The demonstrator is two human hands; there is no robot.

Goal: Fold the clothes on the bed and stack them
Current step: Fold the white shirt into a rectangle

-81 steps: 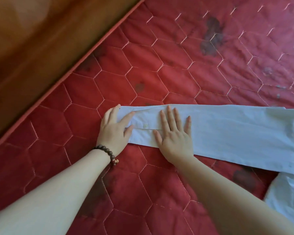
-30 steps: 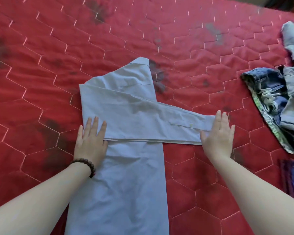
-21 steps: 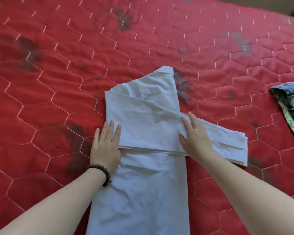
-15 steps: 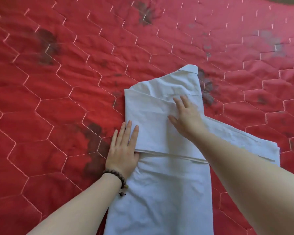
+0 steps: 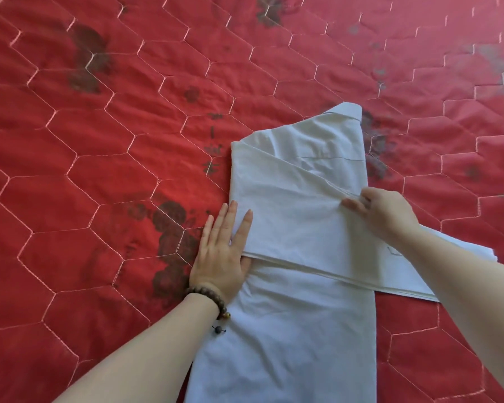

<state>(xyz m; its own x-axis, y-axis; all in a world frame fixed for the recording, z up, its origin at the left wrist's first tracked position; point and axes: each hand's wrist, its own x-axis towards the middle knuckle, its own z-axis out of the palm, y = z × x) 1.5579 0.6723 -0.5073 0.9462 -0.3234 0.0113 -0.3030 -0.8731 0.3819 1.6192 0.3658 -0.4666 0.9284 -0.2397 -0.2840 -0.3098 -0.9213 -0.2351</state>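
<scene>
A pale blue shirt point(image 5: 288, 330) lies lengthwise on the red quilted bed cover point(image 5: 99, 141), collar point(image 5: 346, 112) at the far end. Its sleeve point(image 5: 303, 228) is folded across the body, and the cuff end sticks out past the right side. My left hand point(image 5: 221, 251) lies flat with straight fingers on the left edge of the shirt, where the sleeve fold starts. My right hand point(image 5: 384, 210) is at the sleeve's upper edge near the shirt's right side, fingers curled round the fabric and thumb on top. My right forearm covers part of the cuff.
The red cover with stitched hexagons and dark flower prints point(image 5: 169, 219) spreads flat to the left and beyond the shirt. No other clothes are in view.
My right hand moved from the cuff leftward up onto the shirt's chest, then back to the sleeve's upper edge, which it now grips. The left hand stayed put. The view swung left, losing the other clothes.
</scene>
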